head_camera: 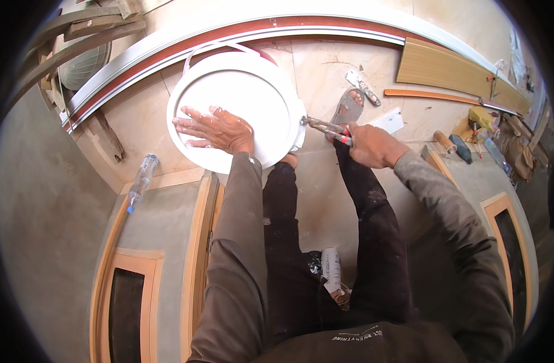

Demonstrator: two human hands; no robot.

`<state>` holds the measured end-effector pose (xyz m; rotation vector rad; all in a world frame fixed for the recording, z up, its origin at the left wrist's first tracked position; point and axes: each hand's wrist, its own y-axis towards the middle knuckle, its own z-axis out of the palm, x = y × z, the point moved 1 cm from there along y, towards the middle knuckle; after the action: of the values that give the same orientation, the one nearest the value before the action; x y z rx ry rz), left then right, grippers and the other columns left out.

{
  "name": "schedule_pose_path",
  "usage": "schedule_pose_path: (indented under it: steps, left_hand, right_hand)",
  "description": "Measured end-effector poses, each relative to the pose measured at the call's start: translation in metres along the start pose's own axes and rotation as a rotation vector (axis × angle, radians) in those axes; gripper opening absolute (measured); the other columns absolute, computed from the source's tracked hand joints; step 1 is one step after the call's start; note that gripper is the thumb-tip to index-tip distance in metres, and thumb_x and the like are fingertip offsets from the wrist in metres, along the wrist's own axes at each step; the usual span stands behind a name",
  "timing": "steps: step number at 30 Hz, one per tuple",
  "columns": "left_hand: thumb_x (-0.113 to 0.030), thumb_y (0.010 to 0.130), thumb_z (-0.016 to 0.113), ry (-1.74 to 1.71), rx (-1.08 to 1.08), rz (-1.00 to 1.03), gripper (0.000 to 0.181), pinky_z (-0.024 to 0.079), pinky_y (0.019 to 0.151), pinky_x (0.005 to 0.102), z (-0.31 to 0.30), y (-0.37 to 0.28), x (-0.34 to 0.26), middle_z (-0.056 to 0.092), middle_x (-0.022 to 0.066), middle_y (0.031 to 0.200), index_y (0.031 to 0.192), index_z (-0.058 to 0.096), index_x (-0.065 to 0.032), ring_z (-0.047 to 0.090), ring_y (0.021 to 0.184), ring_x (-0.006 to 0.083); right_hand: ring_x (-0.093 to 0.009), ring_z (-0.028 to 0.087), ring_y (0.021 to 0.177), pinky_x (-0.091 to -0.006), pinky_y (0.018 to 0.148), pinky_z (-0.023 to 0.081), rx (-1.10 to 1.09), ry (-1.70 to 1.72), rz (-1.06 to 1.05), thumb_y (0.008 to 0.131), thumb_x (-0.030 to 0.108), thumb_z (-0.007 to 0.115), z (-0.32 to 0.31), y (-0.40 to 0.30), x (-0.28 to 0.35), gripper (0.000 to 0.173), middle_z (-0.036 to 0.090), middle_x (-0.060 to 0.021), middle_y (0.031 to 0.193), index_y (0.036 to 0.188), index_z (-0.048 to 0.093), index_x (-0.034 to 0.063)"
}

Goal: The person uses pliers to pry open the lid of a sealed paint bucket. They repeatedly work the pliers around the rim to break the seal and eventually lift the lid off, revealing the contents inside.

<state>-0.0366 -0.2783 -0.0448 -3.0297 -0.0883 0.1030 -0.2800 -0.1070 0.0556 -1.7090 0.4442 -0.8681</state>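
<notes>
A white round lid (pixel 254 97) tops a bucket standing on the tiled floor before me. My left hand (pixel 220 129) lies flat on the lid with its fingers spread, and white smears mark the fingers. In my right hand (pixel 372 143) are pliers (pixel 327 128) with red on the handles, and their jaws meet the lid's right rim. Behind the lid a pale bucket handle (pixel 222 44) arcs up. The bucket's body is mostly hidden beneath the lid. Close to my sandalled foot (pixel 349 106) lies a paint-smeared putty knife (pixel 362 87).
Long white and red-brown strips (pixel 277 27) cross the floor behind the bucket. A wood-coloured panel (pixel 445 66) and an orange strip (pixel 431 94) lie at the right. A plastic bottle (pixel 142 181) lies at the left. Wooden pieces (pixel 91 27) and a fan guard (pixel 84 66) stand at the upper left.
</notes>
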Motion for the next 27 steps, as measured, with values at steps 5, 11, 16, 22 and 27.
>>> schedule_pose_path:
  steps: [5, 11, 16, 22, 27]
  left_hand:
    - [-0.037, 0.105, 0.032, -0.012, 0.023, 0.017, 0.069, 0.000, 0.121, 0.0656, -0.006, 0.001, 0.001, -0.003, 0.0297, 0.168, 0.163, 0.011, -0.0035, -0.003, 0.157, 0.0449]
    - [-0.034, 0.102, 0.037, -0.060, 0.119, 0.020, 0.075, -0.009, 0.119, 0.0668, -0.010, 0.008, 0.005, -0.009, 0.0335, 0.165, 0.163, 0.004, -0.0036, -0.013, 0.154, 0.0491]
    - [-0.033, 0.102, 0.040, -0.167, 0.152, 0.128, 0.077, -0.011, 0.118, 0.0677, -0.022, 0.008, 0.025, -0.008, 0.0333, 0.166, 0.163, 0.003, -0.0054, -0.013, 0.154, 0.0496]
    - [-0.034, 0.101, 0.041, -0.138, 0.146, 0.164, 0.077, -0.008, 0.118, 0.0690, -0.007, -0.002, 0.017, -0.005, 0.0335, 0.166, 0.164, 0.005, -0.0060, -0.009, 0.154, 0.0497]
    - [-0.036, 0.102, 0.035, -0.066, 0.129, 0.161, 0.075, -0.008, 0.119, 0.0662, -0.007, -0.003, 0.017, -0.007, 0.0340, 0.166, 0.163, 0.003, -0.0045, -0.011, 0.154, 0.0498]
  right_hand:
    - [-0.045, 0.067, 0.106, -0.0490, 0.095, 0.052, 0.035, 0.042, 0.226, 0.088, 0.015, 0.052, -0.010, -0.029, 0.051, 0.043, 0.069, -0.0337, 0.106, 0.122, 0.053, -0.0102]
    - [-0.046, 0.066, 0.112, -0.0480, 0.099, 0.051, 0.067, 0.081, 0.405, 0.089, 0.016, 0.050, -0.019, -0.049, 0.111, 0.048, 0.068, -0.0328, 0.115, 0.129, 0.051, -0.0103]
    - [-0.047, 0.062, 0.119, -0.0488, 0.102, 0.049, 0.056, 0.163, 0.523, 0.092, 0.019, 0.050, 0.012, -0.065, 0.141, 0.046, 0.065, -0.0343, 0.122, 0.126, 0.051, -0.0118]
    - [-0.048, 0.064, 0.114, -0.0498, 0.099, 0.049, 0.046, 0.156, 0.498, 0.091, 0.019, 0.051, 0.038, -0.054, 0.111, 0.044, 0.065, -0.0372, 0.115, 0.122, 0.050, -0.0127]
    - [-0.048, 0.060, 0.114, -0.0545, 0.096, 0.048, -0.033, 0.126, 0.108, 0.085, 0.017, 0.057, 0.049, -0.029, 0.024, 0.064, 0.060, -0.0294, 0.122, 0.144, 0.042, 0.0000]
